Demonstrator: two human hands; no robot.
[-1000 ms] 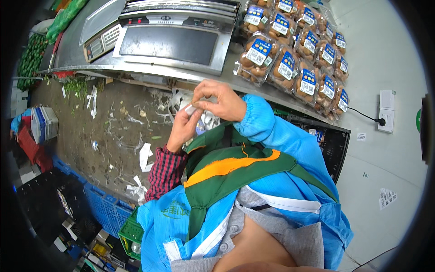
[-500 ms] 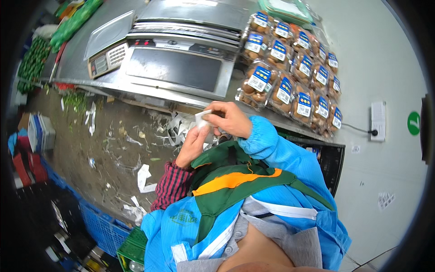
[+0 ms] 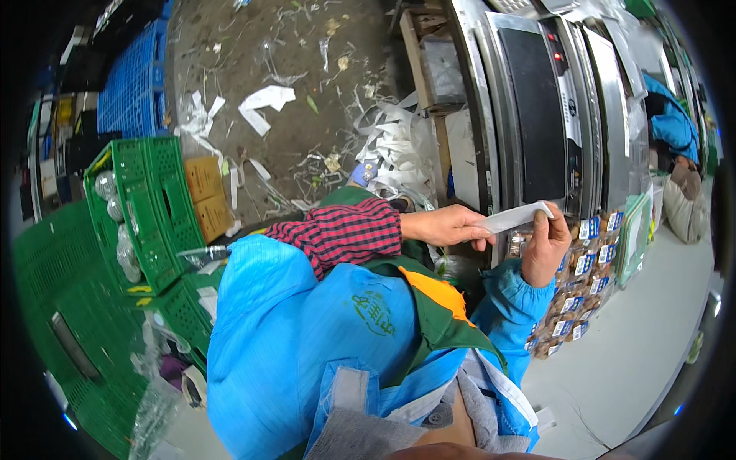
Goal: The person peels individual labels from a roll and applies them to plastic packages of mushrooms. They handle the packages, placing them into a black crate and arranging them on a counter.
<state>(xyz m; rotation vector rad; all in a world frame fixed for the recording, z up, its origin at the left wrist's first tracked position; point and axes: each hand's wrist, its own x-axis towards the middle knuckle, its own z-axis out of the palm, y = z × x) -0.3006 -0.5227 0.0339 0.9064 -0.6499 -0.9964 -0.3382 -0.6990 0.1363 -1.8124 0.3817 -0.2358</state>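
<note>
A littered concrete floor (image 3: 253,69) lies to the left, strewn with torn white scraps; green crates (image 3: 146,207) stand on it. To the right runs a steel sealing machine (image 3: 537,115), with stacked packs of brown produce (image 3: 586,264) at its near edge. Both hands meet in front of the machine: the left hand (image 3: 445,228) pinches one end of a white paper strip (image 3: 514,218), the right hand (image 3: 546,247) grips the other end, thumb on top. The strip seems to be a label, though the view is too small to be sure.
</note>
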